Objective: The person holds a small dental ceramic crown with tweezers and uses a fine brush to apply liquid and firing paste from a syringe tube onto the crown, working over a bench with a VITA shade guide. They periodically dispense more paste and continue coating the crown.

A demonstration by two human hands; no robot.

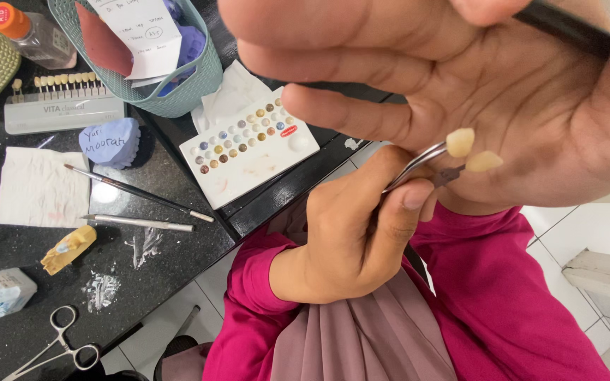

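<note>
My left hand (351,236), in a pink sleeve, pinches a thin metal stem (418,161) between thumb and fingers. A small cream tooth-shaped piece (459,142) sits at its tip, and a second one (483,161) on a darker stem lies right beside it. Both pieces are held against the palm of my right hand (460,77), which fills the top of the view, palm toward me and fingers pointing left. A thin black handle (566,28) runs across the top of that hand, apparently gripped near the thumb.
On the black counter (8,247) lie a white palette with colour dots (248,144), a teal basket (178,92) with a paper note, a tooth shade guide (61,99), a blue cast (111,141), two brushes (139,190), a tissue (37,187), forceps (58,346) and bottles (33,32).
</note>
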